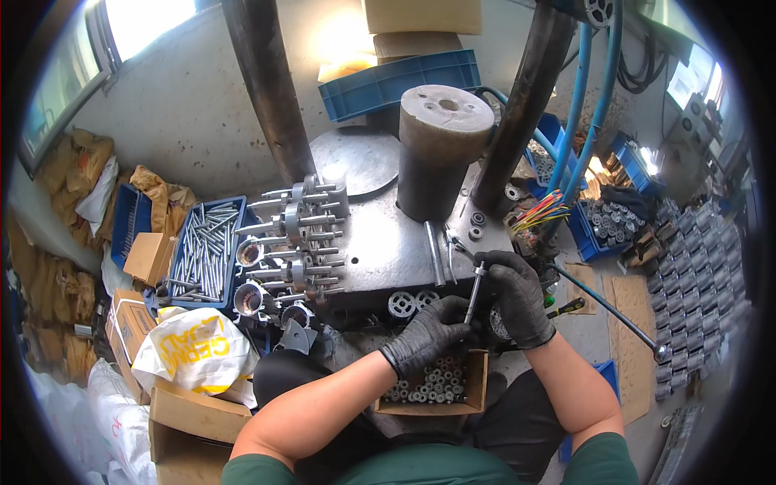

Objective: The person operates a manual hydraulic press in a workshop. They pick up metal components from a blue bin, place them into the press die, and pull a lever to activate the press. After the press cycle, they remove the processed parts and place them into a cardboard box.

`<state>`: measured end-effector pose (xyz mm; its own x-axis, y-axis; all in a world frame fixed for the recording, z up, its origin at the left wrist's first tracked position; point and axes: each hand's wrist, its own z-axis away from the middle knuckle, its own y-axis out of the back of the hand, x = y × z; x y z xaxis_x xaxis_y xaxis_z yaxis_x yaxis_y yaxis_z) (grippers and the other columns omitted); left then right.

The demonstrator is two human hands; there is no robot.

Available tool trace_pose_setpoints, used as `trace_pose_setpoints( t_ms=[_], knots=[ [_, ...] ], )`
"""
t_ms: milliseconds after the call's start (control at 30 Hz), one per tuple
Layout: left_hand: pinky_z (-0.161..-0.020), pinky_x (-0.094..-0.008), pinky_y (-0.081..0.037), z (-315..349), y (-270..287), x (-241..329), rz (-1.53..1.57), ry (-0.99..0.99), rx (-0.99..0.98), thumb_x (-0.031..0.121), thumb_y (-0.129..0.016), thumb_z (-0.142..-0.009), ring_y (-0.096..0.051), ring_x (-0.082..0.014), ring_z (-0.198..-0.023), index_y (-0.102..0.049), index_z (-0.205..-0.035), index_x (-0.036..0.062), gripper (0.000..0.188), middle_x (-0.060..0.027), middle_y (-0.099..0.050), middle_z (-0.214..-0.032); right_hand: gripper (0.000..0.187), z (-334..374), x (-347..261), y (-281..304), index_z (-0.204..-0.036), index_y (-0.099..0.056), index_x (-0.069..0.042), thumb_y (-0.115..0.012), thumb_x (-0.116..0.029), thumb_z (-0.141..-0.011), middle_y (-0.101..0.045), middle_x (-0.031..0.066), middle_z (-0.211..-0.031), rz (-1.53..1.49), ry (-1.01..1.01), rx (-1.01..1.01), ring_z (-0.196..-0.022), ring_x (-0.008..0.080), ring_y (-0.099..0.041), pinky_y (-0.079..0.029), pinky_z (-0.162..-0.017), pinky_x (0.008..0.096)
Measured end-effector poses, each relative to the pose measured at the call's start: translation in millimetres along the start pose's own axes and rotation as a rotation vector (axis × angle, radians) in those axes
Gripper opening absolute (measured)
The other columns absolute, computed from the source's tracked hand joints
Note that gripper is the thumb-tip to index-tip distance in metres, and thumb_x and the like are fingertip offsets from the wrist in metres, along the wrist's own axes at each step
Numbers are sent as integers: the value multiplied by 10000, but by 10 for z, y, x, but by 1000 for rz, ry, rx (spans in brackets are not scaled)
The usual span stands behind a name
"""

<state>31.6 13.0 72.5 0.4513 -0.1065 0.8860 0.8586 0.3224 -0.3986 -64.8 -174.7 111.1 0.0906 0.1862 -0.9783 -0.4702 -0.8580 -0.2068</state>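
A slim steel shaft (475,295) stands steeply tilted between my two dark-gloved hands, in front of the press table (368,255). The fingers of my left hand (428,335) are closed on its lower end. My right hand (521,303) pinches the shaft near its top, where a wider collar-like part shows; I cannot make out whether that is a separate piece. Below my left hand sits a cardboard box (478,388) of small metal rings. On the table beyond lie a steel bar (435,255) and some small round parts (477,219).
A thick steel ram (443,162) rises from the table between two dark columns. Shafts with rotors (295,222) line the table's left side, beside a blue bin of shafts (208,250). At right are a long lever (606,311), a screwdriver (570,307) and stacked metal parts (699,291).
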Motion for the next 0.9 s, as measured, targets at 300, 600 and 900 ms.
trace_pose_setpoints(
  t_ms=[300,600,900],
  knots=[
    [-1015,-356,-561,-76,39,-219,-171,-144,83,169,-764,-980,-650,-186,-1169,-554,-1442,-11,538,-111,-679,-1274,423,25,-12,-108,-1336,-653,3,-642,-329,-1076,-732,79,-959,-9,-126,-44,-838,152,-690,-579,-817,306],
    [-1080,-386,-521,-47,6,-288,-60,-183,48,179,-738,-1004,-619,-202,-1235,-548,-1472,-8,538,-104,-655,-1334,542,121,-82,-106,-1422,-577,47,-654,-362,-1075,-756,111,-990,156,-50,-91,-886,168,-725,-605,-831,334],
    [-1095,-362,-514,60,-65,-112,-77,-238,131,132,-700,-1014,-623,-192,-1241,-591,-1414,-4,436,-107,-670,-1292,468,160,-39,-218,-1395,-605,-8,-601,-370,-1098,-729,138,-1166,-228,-104,-150,-1077,209,-699,-591,-941,367]
  ],
)
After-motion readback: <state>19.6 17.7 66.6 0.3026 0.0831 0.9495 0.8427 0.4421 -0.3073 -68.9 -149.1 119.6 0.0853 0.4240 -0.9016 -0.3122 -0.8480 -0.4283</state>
